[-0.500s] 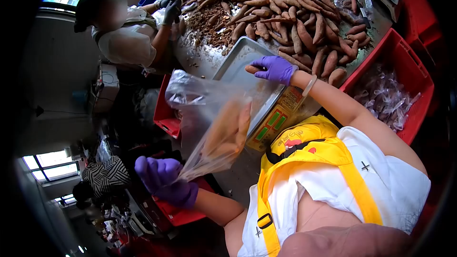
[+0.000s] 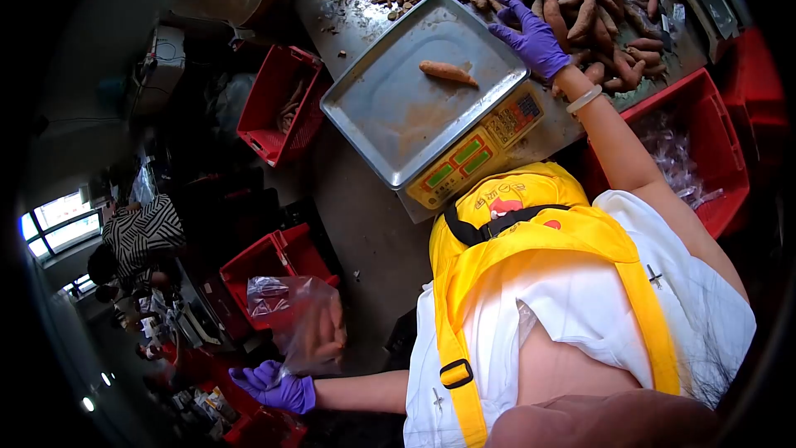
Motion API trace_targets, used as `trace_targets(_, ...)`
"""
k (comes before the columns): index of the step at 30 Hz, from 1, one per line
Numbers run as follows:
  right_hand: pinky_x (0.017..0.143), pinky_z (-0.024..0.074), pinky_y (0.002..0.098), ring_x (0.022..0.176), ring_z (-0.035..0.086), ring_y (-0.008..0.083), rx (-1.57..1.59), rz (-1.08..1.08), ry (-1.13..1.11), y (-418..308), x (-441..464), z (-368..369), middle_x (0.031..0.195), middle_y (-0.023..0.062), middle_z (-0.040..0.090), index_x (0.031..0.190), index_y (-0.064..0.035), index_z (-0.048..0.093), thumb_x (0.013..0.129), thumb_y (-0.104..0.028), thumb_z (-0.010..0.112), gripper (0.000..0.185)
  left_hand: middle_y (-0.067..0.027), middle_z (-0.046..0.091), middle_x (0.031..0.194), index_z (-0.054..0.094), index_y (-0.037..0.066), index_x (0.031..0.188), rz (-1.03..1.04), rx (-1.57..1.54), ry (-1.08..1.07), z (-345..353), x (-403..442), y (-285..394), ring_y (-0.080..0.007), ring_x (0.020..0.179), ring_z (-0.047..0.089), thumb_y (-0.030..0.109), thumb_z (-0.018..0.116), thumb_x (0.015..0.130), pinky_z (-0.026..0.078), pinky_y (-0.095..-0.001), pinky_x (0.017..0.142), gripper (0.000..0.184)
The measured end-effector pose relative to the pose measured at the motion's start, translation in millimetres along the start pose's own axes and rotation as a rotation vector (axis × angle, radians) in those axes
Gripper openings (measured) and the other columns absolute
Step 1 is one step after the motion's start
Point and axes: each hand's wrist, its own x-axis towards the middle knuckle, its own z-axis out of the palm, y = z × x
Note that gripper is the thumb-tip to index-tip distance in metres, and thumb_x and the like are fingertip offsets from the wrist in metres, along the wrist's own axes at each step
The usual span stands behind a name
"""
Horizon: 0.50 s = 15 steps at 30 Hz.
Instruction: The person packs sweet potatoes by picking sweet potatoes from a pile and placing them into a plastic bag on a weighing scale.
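My left hand (image 2: 275,387), in a purple glove, is closed on the gathered end of a clear plastic bag (image 2: 286,315) with several sweet potatoes inside. The bag hangs low on the left, over a red crate (image 2: 278,257). Beside the far right edge of the scale's metal tray (image 2: 381,116), my gloved right hand (image 2: 532,40) is open, fingers apart, next to the sweet potato pile. A single sweet potato (image 2: 448,73) lies on the tray. Beneath the tray, the yellow weighing scale (image 2: 477,153) shows lit green displays.
A big heap of sweet potatoes (image 2: 572,0) covers the far table. Another red crate (image 2: 286,108) stands left of the scale, and one at right (image 2: 721,133) holds bagged goods. Other people, one in a striped top (image 2: 145,232), are on the left.
My right hand has let go of a sweet potato, which now lies on the tray, and moved to the tray's far edge. My left hand carried the bag down and left, away from the scale.
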Motion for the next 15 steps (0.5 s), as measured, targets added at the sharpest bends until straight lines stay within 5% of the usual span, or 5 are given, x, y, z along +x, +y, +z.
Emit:
trace_targets(2, 0.095, 0.0469, 0.0303, 0.106, 0.058, 0.0165, 0.000, 0.027, -0.028, 6, -4, 5, 0.113, 0.0098, 0.061, 0.145, -0.0138, 0.042, 0.088, -0.034, 0.072, 0.067, 0.0063, 0.031, 0.059, 0.056, -0.001, 0.127, 0.064, 0.117, 0.179, -9, -7, 8, -0.0031, 0.044, 0.022, 0.012, 0.046, 0.099, 0.021, -0.0204, 0.044, 0.033)
trace_targets(8, 0.092, 0.0484, 0.0310, 0.102, 0.059, 0.0169, -0.017, 0.068, -0.087, -9, -9, 22, 0.105, 0.0091, 0.064, 0.141, -0.0097, 0.047, 0.086, -0.034, 0.074, 0.066, 0.0038, 0.032, 0.061, 0.056, -0.003, 0.124, 0.034, -0.011, -0.013, 27, 6, 7, -0.0038, 0.044, 0.023, 0.012, 0.044, 0.100, 0.020, -0.0211, 0.043, 0.031)
trace_targets(10, 0.091, 0.0489, 0.0341, 0.100, 0.061, 0.0222, -0.265, -0.094, -0.044, -13, -7, 27, 0.107, 0.0121, 0.065, 0.139, -0.0084, 0.049, 0.083, -0.034, 0.076, 0.067, 0.0033, 0.032, 0.060, 0.057, -0.004, 0.121, 0.050, 0.031, 0.091, 68, 14, -11, -0.0050, 0.044, 0.024, 0.011, 0.043, 0.101, 0.020, -0.0221, 0.044, 0.029)
trace_targets(12, 0.091, 0.0485, 0.0374, 0.099, 0.061, 0.0278, -0.262, -0.136, -0.031, -18, -6, 36, 0.108, 0.0148, 0.065, 0.139, -0.0073, 0.049, 0.081, -0.034, 0.078, 0.071, 0.0030, 0.030, 0.059, 0.058, -0.003, 0.115, -0.208, -0.395, -0.171, 92, 38, -23, -0.0048, 0.044, 0.024, 0.012, 0.042, 0.101, 0.018, -0.0232, 0.044, 0.026)
trace_targets(15, 0.090, 0.0477, 0.0407, 0.101, 0.061, 0.0336, -0.345, -0.211, -0.095, -64, -18, 44, 0.109, 0.0198, 0.064, 0.137, -0.0035, 0.050, 0.080, -0.045, 0.075, 0.074, 0.0053, 0.028, 0.060, 0.059, 0.001, 0.115, -0.301, -0.401, -0.412, 152, 64, -52, -0.0048, 0.046, 0.023, 0.015, 0.042, 0.100, 0.018, -0.0243, 0.048, 0.027)
